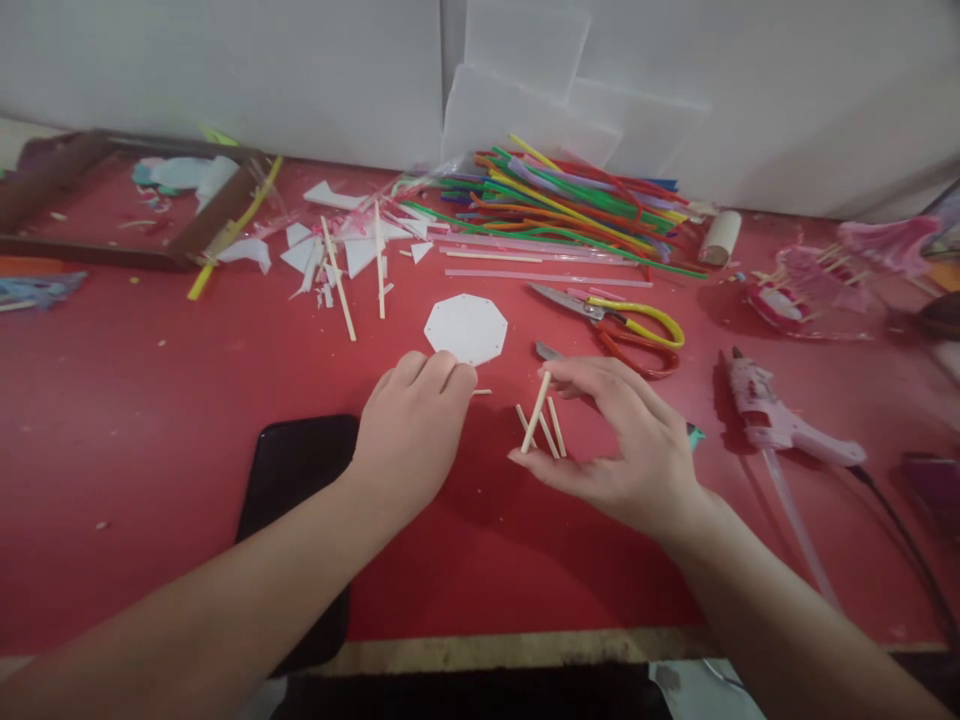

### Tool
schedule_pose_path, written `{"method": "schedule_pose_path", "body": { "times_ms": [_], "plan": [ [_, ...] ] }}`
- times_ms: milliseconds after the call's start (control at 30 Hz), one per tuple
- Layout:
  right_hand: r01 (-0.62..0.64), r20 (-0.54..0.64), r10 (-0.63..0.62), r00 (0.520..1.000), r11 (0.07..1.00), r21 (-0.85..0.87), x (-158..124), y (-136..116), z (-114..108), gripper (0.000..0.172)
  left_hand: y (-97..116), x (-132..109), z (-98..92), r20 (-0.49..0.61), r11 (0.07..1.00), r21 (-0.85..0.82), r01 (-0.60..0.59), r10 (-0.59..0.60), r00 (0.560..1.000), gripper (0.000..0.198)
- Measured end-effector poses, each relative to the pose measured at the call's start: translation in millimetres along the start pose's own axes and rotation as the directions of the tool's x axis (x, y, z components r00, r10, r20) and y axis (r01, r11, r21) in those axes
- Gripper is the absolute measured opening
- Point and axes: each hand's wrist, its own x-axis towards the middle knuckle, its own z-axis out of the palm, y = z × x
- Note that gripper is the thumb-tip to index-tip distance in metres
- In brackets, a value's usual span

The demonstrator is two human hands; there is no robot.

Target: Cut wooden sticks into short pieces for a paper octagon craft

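My right hand (pixel 622 440) pinches a short wooden stick (pixel 535 412) by its two ends, between thumb and fingertips. Behind and below that stick, several more short sticks (pixel 556 427) lie on the red table. My left hand (pixel 416 425) is closed, its fingers curled down; a stick end (pixel 481 392) shows just right of its fingertips, and whether the hand grips it is hidden. Just beyond my left hand lies a white paper octagon (pixel 466 329) with small dots near its corners.
Scissors (pixel 611 320) lie beyond my right hand, a glue gun (pixel 780 410) at the right. A black phone (pixel 296 470) is under my left forearm. Colourful pipe cleaners (pixel 570 205), paper scraps (pixel 360 250) and a brown frame (pixel 180 240) lie further back.
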Motion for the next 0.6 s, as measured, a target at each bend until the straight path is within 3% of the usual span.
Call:
{"method": "schedule_pose_path", "body": {
  "times_ms": [267,600],
  "plan": [
    [0.038,0.005,-0.038,0.999,0.999,0.020,1.2,0.6,0.5,0.054,7.7,-1.5,-5.0,-0.003,0.993,0.112,-0.026,0.027,1.000,0.022],
    [-0.005,0.028,0.004,1.000,0.999,0.038,-0.1,4.8,3.7,0.054,17.3,0.2,-5.7,-0.048,0.972,0.227,-0.057,0.070,0.996,0.025]
  ]
}}
